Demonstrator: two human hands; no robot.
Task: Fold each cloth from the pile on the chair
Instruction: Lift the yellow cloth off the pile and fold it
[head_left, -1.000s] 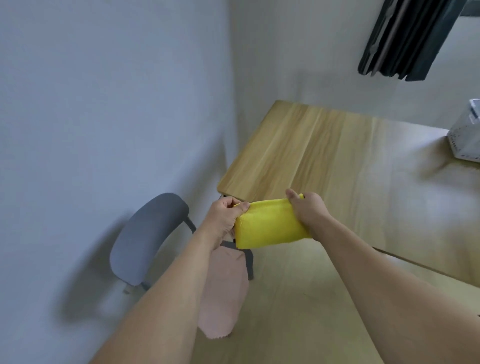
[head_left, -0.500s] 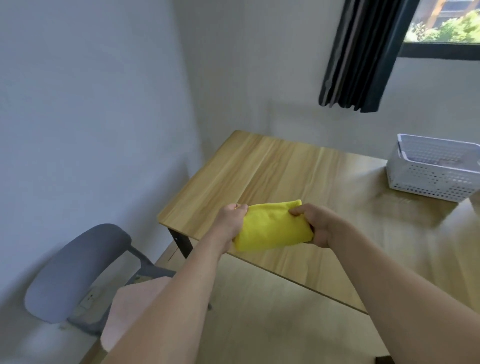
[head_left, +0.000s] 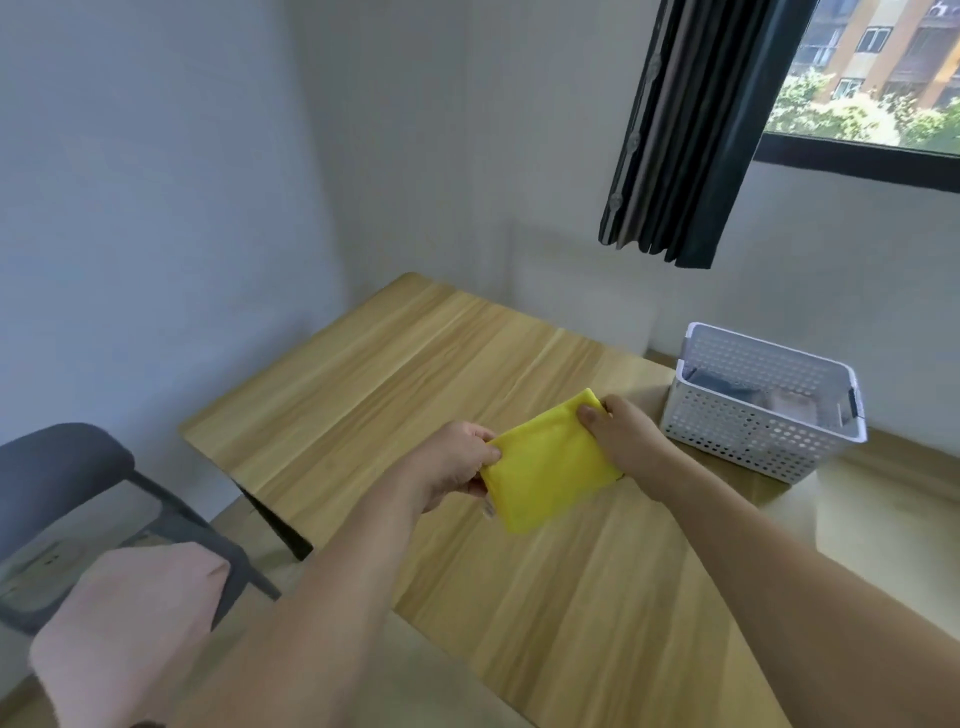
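Both hands, left hand (head_left: 457, 460) and right hand (head_left: 621, 439), pinch opposite ends of the folded yellow cloth (head_left: 545, 467) above the desk (head_left: 395, 374). A loosened pinch would likely let the layers spring open.

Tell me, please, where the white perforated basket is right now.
In the head view the white basket stands on the wooden table at the right, below the dark curtain and just beyond the right hand holding the yellow cloth.
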